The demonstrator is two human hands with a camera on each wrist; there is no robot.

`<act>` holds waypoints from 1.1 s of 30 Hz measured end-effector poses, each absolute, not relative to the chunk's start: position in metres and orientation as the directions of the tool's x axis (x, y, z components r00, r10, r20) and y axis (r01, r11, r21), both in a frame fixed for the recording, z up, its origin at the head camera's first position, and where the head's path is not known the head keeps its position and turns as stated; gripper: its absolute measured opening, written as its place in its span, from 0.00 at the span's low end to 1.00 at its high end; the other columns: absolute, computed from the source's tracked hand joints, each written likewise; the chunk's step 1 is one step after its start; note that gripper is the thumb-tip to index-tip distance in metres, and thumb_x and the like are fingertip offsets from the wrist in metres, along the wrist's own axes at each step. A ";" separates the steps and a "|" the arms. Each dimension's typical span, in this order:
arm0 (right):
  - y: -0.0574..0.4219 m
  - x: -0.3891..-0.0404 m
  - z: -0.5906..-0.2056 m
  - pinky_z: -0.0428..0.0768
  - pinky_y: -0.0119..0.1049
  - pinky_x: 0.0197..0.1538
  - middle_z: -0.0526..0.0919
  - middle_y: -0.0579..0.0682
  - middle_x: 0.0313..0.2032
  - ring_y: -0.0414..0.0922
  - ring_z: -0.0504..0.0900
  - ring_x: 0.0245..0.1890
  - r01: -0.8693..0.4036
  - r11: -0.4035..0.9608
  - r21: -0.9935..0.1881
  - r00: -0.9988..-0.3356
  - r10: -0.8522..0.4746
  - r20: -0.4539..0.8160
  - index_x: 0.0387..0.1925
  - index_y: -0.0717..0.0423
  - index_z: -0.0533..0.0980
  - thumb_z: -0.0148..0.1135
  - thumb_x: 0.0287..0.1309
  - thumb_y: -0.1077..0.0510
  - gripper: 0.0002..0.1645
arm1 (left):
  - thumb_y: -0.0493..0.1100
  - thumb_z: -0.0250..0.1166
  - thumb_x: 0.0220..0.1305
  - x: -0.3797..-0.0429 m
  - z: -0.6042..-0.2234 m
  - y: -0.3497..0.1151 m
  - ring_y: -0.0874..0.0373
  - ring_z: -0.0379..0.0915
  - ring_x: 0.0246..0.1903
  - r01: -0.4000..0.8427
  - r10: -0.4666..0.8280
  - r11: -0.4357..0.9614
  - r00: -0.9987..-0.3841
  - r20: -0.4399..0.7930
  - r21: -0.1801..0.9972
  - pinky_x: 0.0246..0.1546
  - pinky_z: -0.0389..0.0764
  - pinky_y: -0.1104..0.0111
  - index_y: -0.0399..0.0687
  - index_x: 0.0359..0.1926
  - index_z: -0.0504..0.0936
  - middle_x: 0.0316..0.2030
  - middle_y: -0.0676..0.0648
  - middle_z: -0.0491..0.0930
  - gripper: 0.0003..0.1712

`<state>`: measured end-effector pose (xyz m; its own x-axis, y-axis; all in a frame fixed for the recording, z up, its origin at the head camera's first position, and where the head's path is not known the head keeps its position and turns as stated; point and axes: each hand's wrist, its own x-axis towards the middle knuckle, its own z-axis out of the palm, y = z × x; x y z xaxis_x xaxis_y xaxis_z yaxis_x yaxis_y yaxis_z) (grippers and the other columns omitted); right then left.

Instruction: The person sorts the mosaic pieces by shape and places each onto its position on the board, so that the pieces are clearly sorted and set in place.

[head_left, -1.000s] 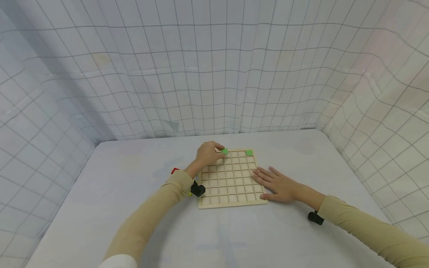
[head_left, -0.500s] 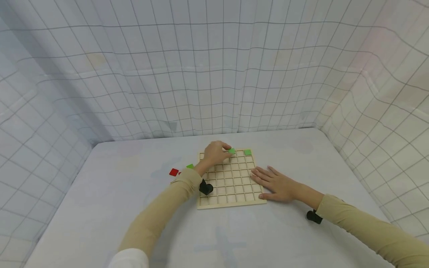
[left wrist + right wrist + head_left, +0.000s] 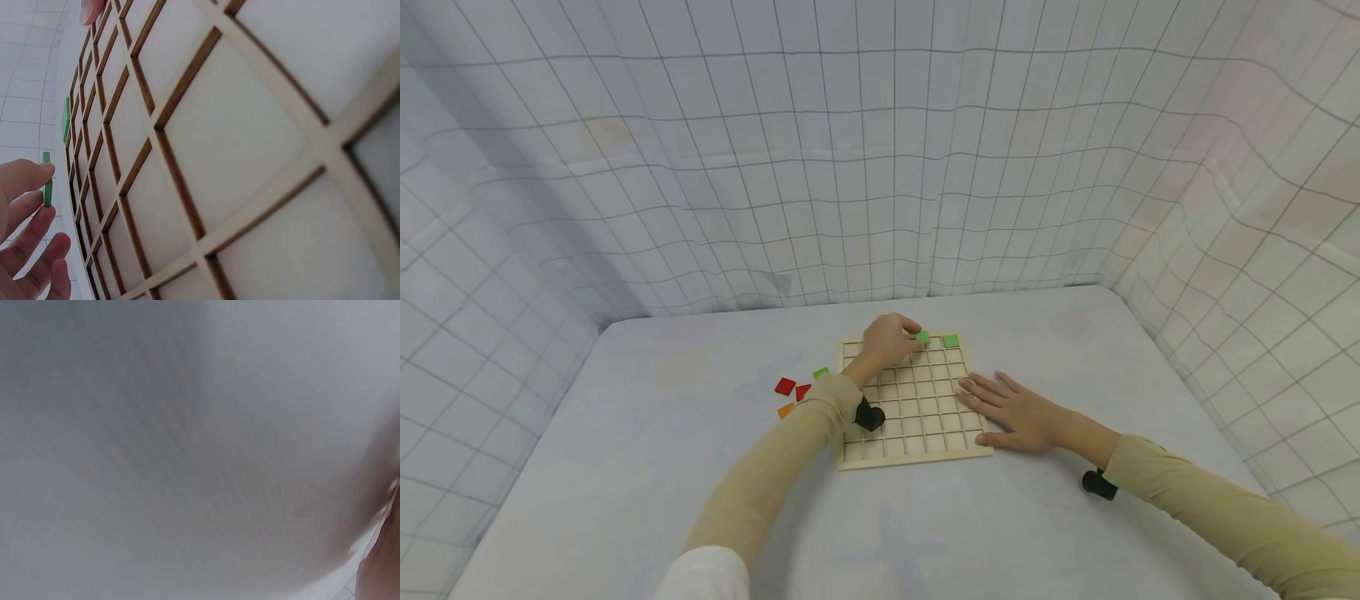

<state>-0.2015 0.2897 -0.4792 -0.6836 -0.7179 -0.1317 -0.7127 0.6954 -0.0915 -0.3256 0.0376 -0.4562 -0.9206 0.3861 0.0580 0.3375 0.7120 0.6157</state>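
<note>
A square wooden grid board (image 3: 913, 461) lies on the table. My left hand (image 3: 886, 340) reaches over its far edge and pinches a small green tile (image 3: 922, 337) between thumb and fingers. In the left wrist view that tile (image 3: 47, 180) appears edge-on, held off the board. Another green tile (image 3: 951, 341) sits in the board's far right corner cell. My right hand (image 3: 1011, 414) lies flat with fingers spread, its fingertips on the board's right edge. Mostly table cloth fills the right wrist view, with a bit of the hand (image 3: 380, 565) at the lower right.
Left of the board lie loose tiles: red ones (image 3: 785, 387), an orange one (image 3: 786, 410) and a green one (image 3: 822, 372), partly covered by my left sleeve. A white table (image 3: 891, 533) is enclosed by grid-patterned cloth walls (image 3: 880, 167).
My left hand has moved right along the board's far edge with its green tile, closer to the corner tile. More loose tiles show at the left. My right hand stays on the edge.
</note>
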 end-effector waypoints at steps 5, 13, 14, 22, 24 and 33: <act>0.290 -0.201 -0.477 0.43 0.60 0.73 0.41 0.50 0.77 0.52 0.41 0.77 -0.710 0.699 -0.090 -0.686 -0.714 -0.138 0.76 0.51 0.43 0.41 0.68 0.33 0.46 | 0.49 0.69 0.59 -0.328 -0.458 0.043 0.53 0.82 0.43 0.339 0.386 0.713 -0.920 0.059 0.614 0.33 0.80 0.68 0.48 0.50 0.85 0.46 0.46 0.85 0.19; 0.290 -0.202 -0.478 0.44 0.60 0.72 0.41 0.50 0.77 0.51 0.41 0.77 -0.712 0.698 -0.078 -0.685 -0.714 -0.144 0.76 0.51 0.43 0.40 0.69 0.33 0.45 | 0.50 0.69 0.58 -0.330 -0.464 0.053 0.54 0.83 0.43 0.357 0.390 0.718 -0.917 0.079 0.597 0.41 0.81 0.63 0.48 0.48 0.86 0.45 0.47 0.86 0.18; 0.289 -0.202 -0.478 0.44 0.59 0.73 0.41 0.50 0.77 0.51 0.41 0.77 -0.711 0.698 -0.081 -0.684 -0.714 -0.146 0.76 0.51 0.43 0.40 0.69 0.33 0.45 | 0.50 0.70 0.58 -0.330 -0.464 0.053 0.55 0.83 0.43 0.355 0.386 0.722 -0.919 0.079 0.594 0.41 0.81 0.63 0.48 0.48 0.86 0.44 0.47 0.86 0.18; 0.289 -0.202 -0.475 0.45 0.60 0.72 0.42 0.51 0.77 0.52 0.42 0.76 -0.727 0.685 -0.055 -0.674 -0.726 -0.137 0.76 0.52 0.44 0.39 0.69 0.34 0.44 | 0.49 0.69 0.59 -0.331 -0.462 0.057 0.55 0.82 0.44 0.364 0.401 0.729 -0.913 0.068 0.580 0.42 0.81 0.64 0.49 0.49 0.85 0.45 0.48 0.86 0.18; 0.289 -0.202 -0.475 0.46 0.60 0.72 0.42 0.51 0.77 0.52 0.42 0.76 -0.730 0.682 -0.051 -0.672 -0.729 -0.135 0.76 0.52 0.44 0.40 0.69 0.34 0.44 | 0.48 0.69 0.59 -0.330 -0.461 0.057 0.54 0.81 0.44 0.368 0.406 0.734 -0.911 0.065 0.571 0.42 0.81 0.64 0.49 0.49 0.85 0.45 0.48 0.86 0.18; 0.289 -0.202 -0.475 0.47 0.61 0.72 0.44 0.52 0.76 0.53 0.43 0.76 -0.728 0.683 -0.052 -0.673 -0.727 -0.136 0.76 0.53 0.45 0.40 0.69 0.34 0.45 | 0.48 0.69 0.59 -0.329 -0.463 0.058 0.55 0.81 0.45 0.392 0.421 0.753 -0.904 0.072 0.528 0.42 0.81 0.64 0.51 0.50 0.85 0.45 0.49 0.86 0.18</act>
<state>-0.2018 0.2887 -0.4754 -0.6728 -0.7272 -0.1364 -0.7281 0.6835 -0.0521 -0.3289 0.0584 -0.4627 -0.9043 0.4208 0.0722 0.3925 0.7528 0.5284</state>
